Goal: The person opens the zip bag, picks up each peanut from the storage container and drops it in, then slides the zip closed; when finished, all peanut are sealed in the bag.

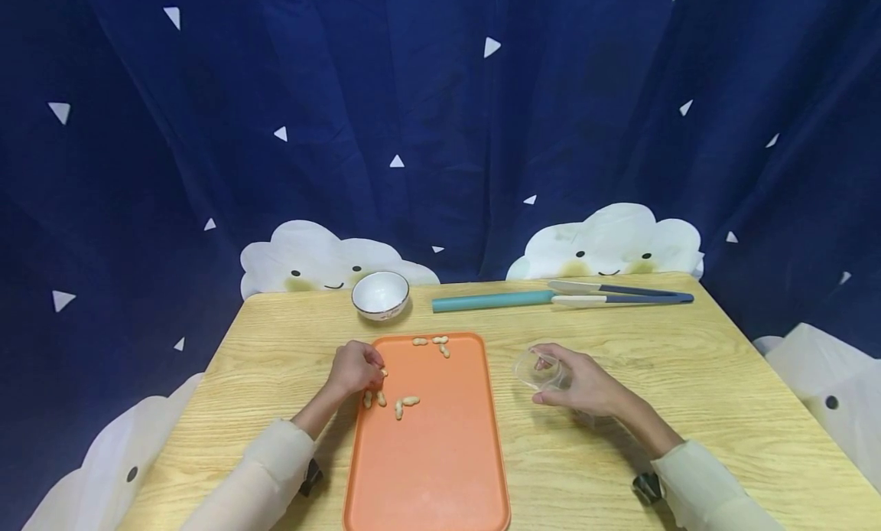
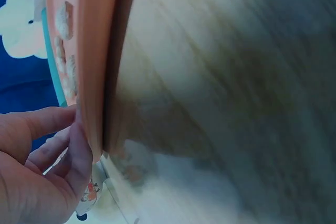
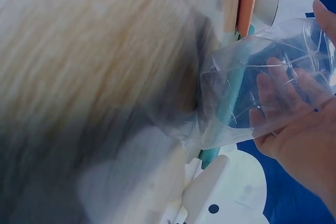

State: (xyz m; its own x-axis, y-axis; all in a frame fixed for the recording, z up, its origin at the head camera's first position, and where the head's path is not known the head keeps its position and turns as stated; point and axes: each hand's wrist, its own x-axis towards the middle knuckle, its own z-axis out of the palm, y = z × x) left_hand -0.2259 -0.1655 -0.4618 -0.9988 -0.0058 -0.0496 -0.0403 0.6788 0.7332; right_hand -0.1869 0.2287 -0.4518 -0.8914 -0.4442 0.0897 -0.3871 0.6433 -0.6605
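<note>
My left hand [image 1: 356, 367] is over the left edge of the orange tray [image 1: 440, 454], thumb and fingertips brought together on a peanut [image 1: 384, 373] that they mostly cover. Close by in the tray lie more unshelled peanuts [image 1: 411, 401], and a small group of peanuts [image 1: 440, 340] sits along its far edge. To the right of the tray, my right hand [image 1: 578, 382] holds a clear plastic bag [image 3: 252, 87] with its fingers and thumb around it. The bag's mouth is spread and faces the tray side in the head view; I see fingers through its film.
A white bowl [image 1: 381, 294] with a dark rim stands beyond the tray. A teal stick [image 1: 492, 301] and white-tipped dark blue tongs [image 1: 640, 295] lie along the back of the wooden table [image 1: 275, 340]. A dark blue curtain [image 1: 440, 95] hangs behind.
</note>
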